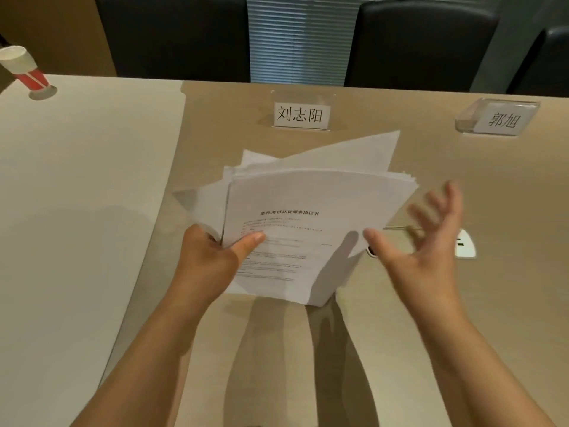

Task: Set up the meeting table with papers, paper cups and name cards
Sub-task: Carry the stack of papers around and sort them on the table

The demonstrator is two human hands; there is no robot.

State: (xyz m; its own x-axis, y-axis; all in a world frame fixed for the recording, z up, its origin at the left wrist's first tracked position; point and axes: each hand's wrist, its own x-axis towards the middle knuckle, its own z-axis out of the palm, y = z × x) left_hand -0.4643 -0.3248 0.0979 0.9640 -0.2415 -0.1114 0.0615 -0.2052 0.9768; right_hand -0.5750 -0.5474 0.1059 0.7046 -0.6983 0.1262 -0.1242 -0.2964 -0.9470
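A loose stack of white printed papers (311, 211) is held above the middle of the table, its sheets fanned unevenly. My left hand (212, 260) grips the stack at its lower left corner, thumb on the top sheet. My right hand (421, 238) hovers just right of the stack, fingers spread, holding nothing. A clear name card stand (301, 115) with black characters stands beyond the papers. A second name card (502, 120) sits at the far right. A red and white paper cup (26, 70) stands at the far left.
The table has a pale white section (77, 180) on the left and a tan section (462, 303) on the right. A white power socket (465, 243) is set into the table behind my right hand. Two dark chairs (172, 35) stand across the table.
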